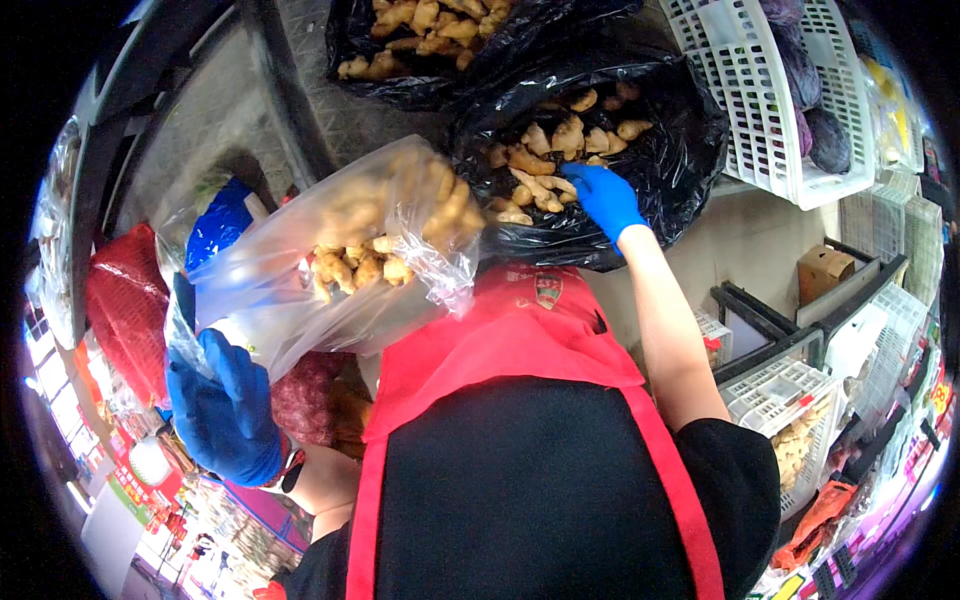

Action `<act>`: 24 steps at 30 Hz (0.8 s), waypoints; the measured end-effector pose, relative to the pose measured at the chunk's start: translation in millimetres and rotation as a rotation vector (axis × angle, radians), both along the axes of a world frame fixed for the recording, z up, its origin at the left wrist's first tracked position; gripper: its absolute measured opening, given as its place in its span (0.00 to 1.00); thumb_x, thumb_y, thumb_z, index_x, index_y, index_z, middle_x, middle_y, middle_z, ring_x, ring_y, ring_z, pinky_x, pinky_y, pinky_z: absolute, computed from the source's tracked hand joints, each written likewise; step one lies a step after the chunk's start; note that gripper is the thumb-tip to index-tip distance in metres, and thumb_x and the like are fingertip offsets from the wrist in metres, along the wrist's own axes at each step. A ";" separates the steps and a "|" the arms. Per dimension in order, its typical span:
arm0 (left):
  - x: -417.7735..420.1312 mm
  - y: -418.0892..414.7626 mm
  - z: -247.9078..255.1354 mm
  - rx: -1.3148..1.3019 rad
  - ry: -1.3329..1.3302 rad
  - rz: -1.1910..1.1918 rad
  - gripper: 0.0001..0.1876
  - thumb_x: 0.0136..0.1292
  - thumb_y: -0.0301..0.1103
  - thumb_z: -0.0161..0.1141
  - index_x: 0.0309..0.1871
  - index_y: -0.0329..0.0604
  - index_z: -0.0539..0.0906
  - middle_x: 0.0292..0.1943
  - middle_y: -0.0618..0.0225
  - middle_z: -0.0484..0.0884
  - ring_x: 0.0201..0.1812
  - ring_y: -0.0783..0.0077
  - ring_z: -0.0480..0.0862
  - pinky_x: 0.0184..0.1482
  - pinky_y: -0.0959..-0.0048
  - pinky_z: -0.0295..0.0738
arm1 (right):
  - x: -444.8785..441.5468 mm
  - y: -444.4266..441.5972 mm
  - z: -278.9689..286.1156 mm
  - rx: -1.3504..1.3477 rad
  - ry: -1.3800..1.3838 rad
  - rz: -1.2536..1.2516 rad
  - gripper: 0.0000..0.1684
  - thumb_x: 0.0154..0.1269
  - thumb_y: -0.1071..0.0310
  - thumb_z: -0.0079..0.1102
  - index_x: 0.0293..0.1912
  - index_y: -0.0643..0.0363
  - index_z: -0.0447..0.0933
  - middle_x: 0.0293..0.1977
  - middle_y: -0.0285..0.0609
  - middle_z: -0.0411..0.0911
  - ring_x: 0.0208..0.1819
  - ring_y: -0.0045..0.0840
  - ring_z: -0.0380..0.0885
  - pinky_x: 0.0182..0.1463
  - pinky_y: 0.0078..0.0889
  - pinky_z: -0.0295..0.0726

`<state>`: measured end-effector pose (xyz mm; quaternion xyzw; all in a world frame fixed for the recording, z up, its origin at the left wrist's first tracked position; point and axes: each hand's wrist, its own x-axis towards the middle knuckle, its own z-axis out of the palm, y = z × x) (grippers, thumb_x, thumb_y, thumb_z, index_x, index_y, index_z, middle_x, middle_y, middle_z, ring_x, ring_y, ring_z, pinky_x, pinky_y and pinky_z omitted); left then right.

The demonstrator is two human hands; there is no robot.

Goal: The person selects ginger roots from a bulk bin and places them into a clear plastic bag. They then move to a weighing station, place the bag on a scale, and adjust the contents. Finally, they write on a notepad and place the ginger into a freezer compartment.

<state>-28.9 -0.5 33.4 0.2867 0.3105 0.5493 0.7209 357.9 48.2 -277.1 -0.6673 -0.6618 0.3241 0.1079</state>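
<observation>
My left hand [223, 409], in a blue glove, holds the rim of a large clear plastic bag [281, 232] at the left. Inside that bag are several pieces of ginger root [360, 270], partly blurred by the plastic. My right hand [606, 199], also gloved in blue, reaches down into an open black plastic bag [667, 169]. Its fingertips are at loose ginger roots [536, 187] lying in the black bag. Whether the fingers grip a piece is hidden by the back of the glove.
A second black bag of ginger [435, 30] lies beyond. White plastic crates, one with dark purple vegetables [829, 139], stand at the right. A red mesh sack [127, 315] is on the left, and a black metal post [289, 97] rises behind the clear bag.
</observation>
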 end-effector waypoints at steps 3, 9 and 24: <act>1.4 0.2 1.7 -0.036 -0.102 -0.075 0.28 0.68 0.42 0.38 0.69 0.43 0.50 0.56 0.51 0.70 0.43 0.60 0.75 0.46 0.64 0.65 | -23.9 21.8 -28.1 0.050 0.033 0.075 0.19 0.62 0.65 0.43 0.53 0.48 0.71 0.42 0.52 0.76 0.43 0.44 0.75 0.45 0.44 0.74; -9.6 -10.1 0.2 -0.042 -0.015 0.055 0.30 0.69 0.43 0.37 0.69 0.39 0.44 0.56 0.49 0.71 0.43 0.63 0.76 0.36 0.70 0.70 | 1.9 62.3 -52.9 0.160 0.045 -0.162 0.15 0.61 0.65 0.46 0.47 0.56 0.73 0.42 0.55 0.75 0.42 0.48 0.75 0.44 0.45 0.74; -1.5 -17.0 -4.1 0.026 0.068 0.050 0.28 0.69 0.43 0.37 0.68 0.40 0.49 0.54 0.47 0.72 0.25 0.72 0.72 0.21 0.79 0.65 | 111.1 13.0 -60.6 0.367 0.641 -0.962 0.20 0.57 0.74 0.53 0.51 0.65 0.72 0.41 0.44 0.78 0.37 0.22 0.77 0.40 0.20 0.73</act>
